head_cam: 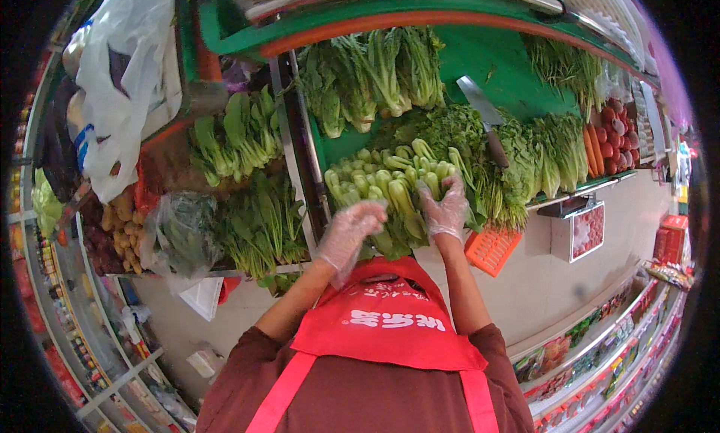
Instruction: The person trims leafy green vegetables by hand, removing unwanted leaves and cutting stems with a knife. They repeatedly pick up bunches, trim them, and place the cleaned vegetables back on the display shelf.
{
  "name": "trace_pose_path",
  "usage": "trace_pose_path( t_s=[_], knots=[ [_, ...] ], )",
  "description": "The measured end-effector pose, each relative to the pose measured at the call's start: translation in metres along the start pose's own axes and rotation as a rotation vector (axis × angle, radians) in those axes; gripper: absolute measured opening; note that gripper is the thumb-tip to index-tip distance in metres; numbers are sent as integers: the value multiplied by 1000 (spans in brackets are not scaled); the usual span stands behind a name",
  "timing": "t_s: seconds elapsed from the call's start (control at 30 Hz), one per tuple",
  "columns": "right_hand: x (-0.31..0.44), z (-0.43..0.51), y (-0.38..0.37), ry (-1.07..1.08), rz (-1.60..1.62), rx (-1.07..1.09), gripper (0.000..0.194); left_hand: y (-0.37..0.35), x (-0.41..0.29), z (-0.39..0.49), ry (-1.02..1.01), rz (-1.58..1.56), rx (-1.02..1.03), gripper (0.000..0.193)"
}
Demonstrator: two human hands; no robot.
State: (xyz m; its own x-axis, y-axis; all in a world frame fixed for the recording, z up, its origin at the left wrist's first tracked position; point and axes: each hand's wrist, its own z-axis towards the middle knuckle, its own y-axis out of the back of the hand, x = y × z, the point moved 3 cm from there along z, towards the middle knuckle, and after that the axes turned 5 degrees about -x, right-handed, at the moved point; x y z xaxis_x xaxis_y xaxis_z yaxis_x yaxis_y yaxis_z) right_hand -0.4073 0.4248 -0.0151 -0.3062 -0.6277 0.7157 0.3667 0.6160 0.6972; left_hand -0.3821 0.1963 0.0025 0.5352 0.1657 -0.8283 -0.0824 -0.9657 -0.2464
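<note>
Both my hands wear clear plastic gloves and reach over a pile of bok choy [394, 180] at the near edge of a green-lined produce stand. My left hand [357, 222] is at the pile's lower left, fingers curled and slightly blurred; whether it grips a stalk I cannot tell. My right hand [447, 205] rests against the right end of the pile, thumb and fingers apart around the pale stalk bases. A cleaver [481, 104] with a dark handle lies on leafy greens beyond my right hand. Long leafy lettuces [388, 78] stand at the back of the stand.
To the right are carrots [593, 150] and red-skinned produce [616, 132]. An orange plastic basket [492, 253] hangs below the stand's edge. A metal divider [298, 146] separates more greens [242, 134] and a bagged vegetable [185, 230] on the left. Packed shelves [596, 354] stand behind at right.
</note>
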Motion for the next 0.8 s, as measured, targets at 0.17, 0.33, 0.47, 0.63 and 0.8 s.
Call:
trace_pose_path(
  t_s=[0.17, 0.33, 0.47, 0.63, 0.8],
  knots=[
    [-2, 9, -6, -199, -3, -39, 71, -16, 18, -19, 96, -145, 73, 29],
    [-11, 11, -11, -141, 84, -64, 61, -28, 17, 4, -34, -18, 177, 43],
    [-26, 3, -15, -247, 373, -119, 56, -50, 25, 29, 50, -123, 260, 62],
    [-28, 2, -13, -426, 839, -49, 42, -79, 36, 49, 173, -304, 235, 67],
    [-12, -11, 4, -334, 634, 73, 28, -83, 49, 51, 89, -355, 156, 63]
  ],
)
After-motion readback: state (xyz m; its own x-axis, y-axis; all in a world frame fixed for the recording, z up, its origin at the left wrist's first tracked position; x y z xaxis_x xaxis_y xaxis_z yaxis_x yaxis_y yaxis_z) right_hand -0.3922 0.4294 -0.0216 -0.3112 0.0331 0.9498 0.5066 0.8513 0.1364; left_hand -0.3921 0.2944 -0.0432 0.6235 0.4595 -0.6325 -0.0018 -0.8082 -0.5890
